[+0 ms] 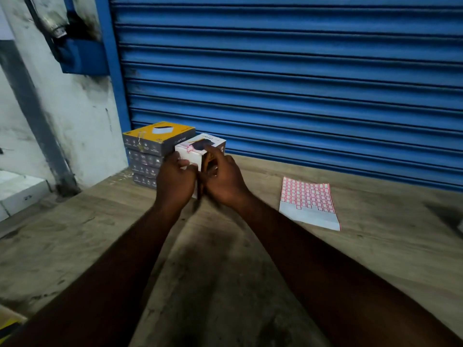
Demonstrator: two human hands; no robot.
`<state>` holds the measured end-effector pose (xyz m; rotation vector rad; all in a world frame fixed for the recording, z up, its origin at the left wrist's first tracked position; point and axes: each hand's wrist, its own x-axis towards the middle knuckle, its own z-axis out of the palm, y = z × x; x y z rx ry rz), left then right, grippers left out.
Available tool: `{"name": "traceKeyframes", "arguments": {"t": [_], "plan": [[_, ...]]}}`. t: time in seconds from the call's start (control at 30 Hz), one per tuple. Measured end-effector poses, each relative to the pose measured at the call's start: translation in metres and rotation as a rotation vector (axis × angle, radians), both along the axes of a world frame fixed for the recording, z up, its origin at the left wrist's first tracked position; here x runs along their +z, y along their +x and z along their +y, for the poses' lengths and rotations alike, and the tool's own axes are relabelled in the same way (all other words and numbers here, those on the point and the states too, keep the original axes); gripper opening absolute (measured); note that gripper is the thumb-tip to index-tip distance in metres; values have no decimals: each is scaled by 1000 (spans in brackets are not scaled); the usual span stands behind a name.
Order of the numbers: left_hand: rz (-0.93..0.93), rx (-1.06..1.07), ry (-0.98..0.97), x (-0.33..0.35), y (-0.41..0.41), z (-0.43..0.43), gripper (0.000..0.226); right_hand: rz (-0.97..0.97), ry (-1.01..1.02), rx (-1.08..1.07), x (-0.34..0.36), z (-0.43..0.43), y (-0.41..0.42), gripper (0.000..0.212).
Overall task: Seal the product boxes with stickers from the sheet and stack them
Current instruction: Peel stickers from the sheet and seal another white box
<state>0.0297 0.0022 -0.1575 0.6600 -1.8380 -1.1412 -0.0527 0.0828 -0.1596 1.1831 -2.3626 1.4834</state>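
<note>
Both left hand (174, 180) and right hand (225, 181) grip box (215, 141).

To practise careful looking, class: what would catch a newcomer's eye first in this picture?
The big blue shutter fills the whole back of the view. In the middle, the left hand and right hand hold a small white box, right next to a stack of boxes with a yellow top on its left. To the right, a sheet of red-edged stickers lies flat on the wooden table.
</note>
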Motion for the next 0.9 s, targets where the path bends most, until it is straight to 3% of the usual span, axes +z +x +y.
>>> {"name": "traceKeyframes", "arguments": {"t": [0.07, 0.2, 0.5, 0.77, 0.9], "plan": [[11, 20, 26, 1, -3, 2, 15, 11, -34, -6, -2, 1, -1, 63], [65, 101, -49, 2, -7, 4, 37, 15, -64, -15, -2, 4, -1, 65], [53, 54, -67, 14, 5, 11, 31, 17, -210, 23, 2, 16, 0, 49], [216, -180, 223, 11, -17, 78, 27, 107, -346, -40, 4, 101, -12, 49], [247, -316, 314, 5, -40, 131, 34, 38, -362, -68, -5, 165, -31, 45]]}}
